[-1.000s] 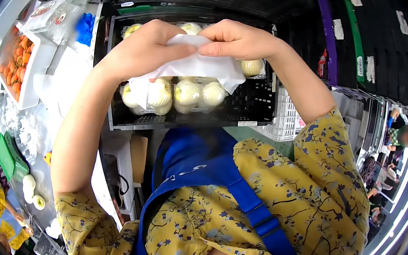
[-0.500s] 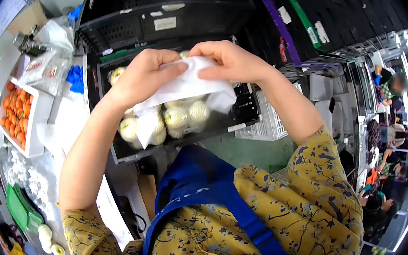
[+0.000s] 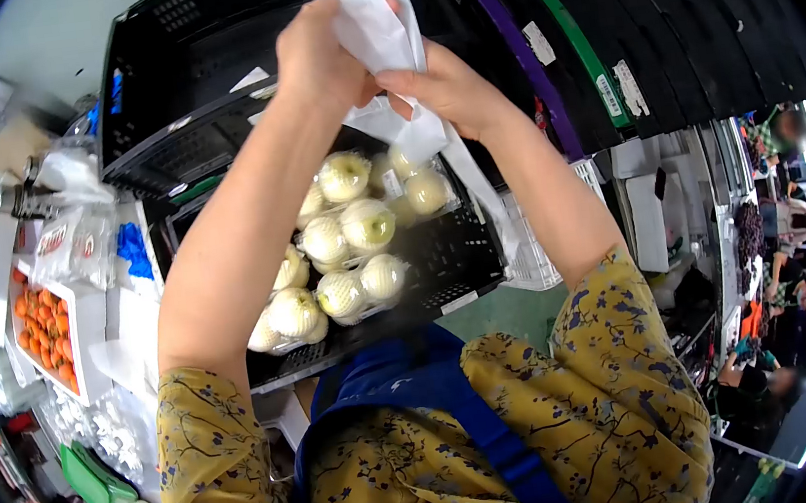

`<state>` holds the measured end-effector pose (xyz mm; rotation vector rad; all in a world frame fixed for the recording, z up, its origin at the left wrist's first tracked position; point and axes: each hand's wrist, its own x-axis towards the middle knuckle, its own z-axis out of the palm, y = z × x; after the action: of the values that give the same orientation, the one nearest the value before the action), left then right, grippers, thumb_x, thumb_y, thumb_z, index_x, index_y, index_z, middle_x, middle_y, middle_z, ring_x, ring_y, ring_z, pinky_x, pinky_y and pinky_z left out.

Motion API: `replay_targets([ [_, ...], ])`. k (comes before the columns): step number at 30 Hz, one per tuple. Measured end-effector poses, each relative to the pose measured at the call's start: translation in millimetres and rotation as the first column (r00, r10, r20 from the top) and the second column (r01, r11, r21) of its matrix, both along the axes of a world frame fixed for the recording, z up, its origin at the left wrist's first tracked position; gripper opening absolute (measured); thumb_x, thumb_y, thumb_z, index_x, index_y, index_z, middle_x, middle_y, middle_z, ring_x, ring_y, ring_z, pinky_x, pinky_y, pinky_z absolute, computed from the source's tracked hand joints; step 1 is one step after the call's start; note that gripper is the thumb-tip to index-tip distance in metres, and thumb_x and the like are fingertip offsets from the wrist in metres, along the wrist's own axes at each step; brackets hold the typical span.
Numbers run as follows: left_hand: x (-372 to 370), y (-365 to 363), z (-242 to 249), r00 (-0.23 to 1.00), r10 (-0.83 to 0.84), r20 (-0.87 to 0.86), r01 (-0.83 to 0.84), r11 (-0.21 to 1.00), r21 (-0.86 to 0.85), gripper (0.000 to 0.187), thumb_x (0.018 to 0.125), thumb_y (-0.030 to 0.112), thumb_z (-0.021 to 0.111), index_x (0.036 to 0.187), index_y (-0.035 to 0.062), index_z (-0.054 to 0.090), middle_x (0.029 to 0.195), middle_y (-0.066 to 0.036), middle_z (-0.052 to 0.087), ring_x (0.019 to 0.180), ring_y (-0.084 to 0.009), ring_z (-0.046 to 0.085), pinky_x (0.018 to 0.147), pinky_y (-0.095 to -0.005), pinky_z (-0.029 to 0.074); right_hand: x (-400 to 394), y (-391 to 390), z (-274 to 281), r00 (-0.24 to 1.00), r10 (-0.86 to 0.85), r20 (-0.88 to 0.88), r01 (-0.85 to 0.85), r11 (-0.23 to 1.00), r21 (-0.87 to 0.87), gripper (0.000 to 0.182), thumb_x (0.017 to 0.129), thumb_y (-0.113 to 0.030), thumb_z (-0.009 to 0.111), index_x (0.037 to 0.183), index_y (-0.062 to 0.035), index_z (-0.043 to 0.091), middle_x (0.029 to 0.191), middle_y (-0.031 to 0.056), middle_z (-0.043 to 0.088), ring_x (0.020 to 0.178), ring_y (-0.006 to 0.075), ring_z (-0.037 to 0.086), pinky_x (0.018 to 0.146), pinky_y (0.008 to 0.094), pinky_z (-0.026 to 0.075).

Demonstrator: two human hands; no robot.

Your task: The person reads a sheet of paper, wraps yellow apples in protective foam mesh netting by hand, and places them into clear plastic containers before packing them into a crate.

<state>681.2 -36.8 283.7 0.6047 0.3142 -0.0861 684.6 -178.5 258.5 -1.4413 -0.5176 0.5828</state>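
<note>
Both hands are raised over a black crate (image 3: 458, 302) that holds several pale round fruits (image 3: 367, 226) in foam nets and clear wrap. My left hand (image 3: 316, 58) grips a white paper sheet (image 3: 372, 26) from its left side. Closed on the same sheet, a bit lower on the right, is my right hand (image 3: 444, 88). The paper is bunched between the hands, and a long strip of it hangs down over the crate's right side. Parts of the fingers are hidden behind the paper.
Another black crate (image 3: 191, 52) stands behind. Stacked dark crates (image 3: 696, 29) rise at the right. Orange fruits (image 3: 44, 332) fill a white box at the left, near plastic bags (image 3: 74, 244) and a green container (image 3: 96, 475). People (image 3: 783, 228) are at the far right.
Both hands have moved up and away with the paper, which is now bunched upright rather than spread over the fruits. More wrapped fruits show, and the view has shifted.
</note>
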Motion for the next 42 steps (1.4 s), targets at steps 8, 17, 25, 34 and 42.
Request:
replay_targets([
  [8, 101, 7, -39, 0.981, -0.19, -0.049, 0.195, 0.925, 0.325, 0.022, 0.093, 0.023, 0.047, 0.107, 0.0063, 0.05, 0.099, -0.012, 0.061, 0.095, -0.0251, 0.061, 0.087, -0.0364, 0.046, 122, -71, -27, 0.447, -0.398, 0.801, 0.837, 0.502, -0.218, 0.038, 0.084, -0.009, 0.051, 0.122, -0.0077, 0.043, 0.091, 0.0222, 0.063, 0.08, 0.039, 0.062, 0.069, 0.0441, 0.048],
  [17, 207, -28, -135, 0.932, -0.271, -0.239, 0.36, 0.753, 0.551, 0.027, 0.091, 0.018, 0.048, 0.112, 0.0034, 0.057, 0.095, -0.01, 0.062, 0.088, -0.0212, 0.061, 0.077, -0.0352, 0.05, 258, -89, -129, 0.708, -0.134, 0.693, 0.705, 0.193, -0.683, 0.026, 0.086, -0.019, 0.048, 0.104, -0.002, 0.057, 0.091, 0.0219, 0.062, 0.077, 0.0361, 0.063, 0.065, 0.0474, 0.05],
  [25, 251, -40, -179, 0.925, -0.253, -0.282, 0.378, 0.668, 0.64, 0.027, 0.09, 0.023, 0.053, 0.11, 0.005, 0.055, 0.093, -0.007, 0.057, 0.087, -0.0196, 0.059, 0.074, -0.0342, 0.049, 285, -79, -178, 0.818, -0.446, -0.362, 0.29, 0.865, -0.41, 0.061, 0.077, -0.039, 0.067, 0.114, 0.0069, 0.053, 0.094, 0.0135, 0.063, 0.073, 0.0217, 0.061, 0.061, 0.0344, 0.05],
  [34, 264, -33, -184, 0.975, 0.009, -0.221, 0.09, 0.896, 0.435, 0.011, 0.086, 0.017, 0.059, 0.091, 0.0074, 0.06, 0.073, -0.003, 0.059, 0.062, -0.0133, 0.055, 0.056, -0.0278, 0.045, 290, -94, -171, 0.934, -0.248, -0.259, 0.109, 0.885, -0.453, 0.053, 0.078, -0.03, 0.065, 0.117, 0.0038, 0.053, 0.099, 0.0087, 0.061, 0.086, 0.017, 0.058, 0.067, 0.0336, 0.047],
  [42, 228, -20, -148, 0.99, 0.03, 0.135, -0.096, 0.852, 0.514, 0.013, 0.089, 0.016, 0.057, 0.096, 0.0072, 0.063, 0.085, 0.0, 0.061, 0.076, -0.0088, 0.056, 0.07, -0.024, 0.047, 241, -99, -117, 0.988, -0.133, 0.082, 0.155, 0.764, -0.626, 0.055, 0.073, -0.005, 0.058, 0.127, -0.0077, 0.048, 0.113, 0.0148, 0.06, 0.101, 0.0199, 0.058, 0.079, 0.0345, 0.048],
])
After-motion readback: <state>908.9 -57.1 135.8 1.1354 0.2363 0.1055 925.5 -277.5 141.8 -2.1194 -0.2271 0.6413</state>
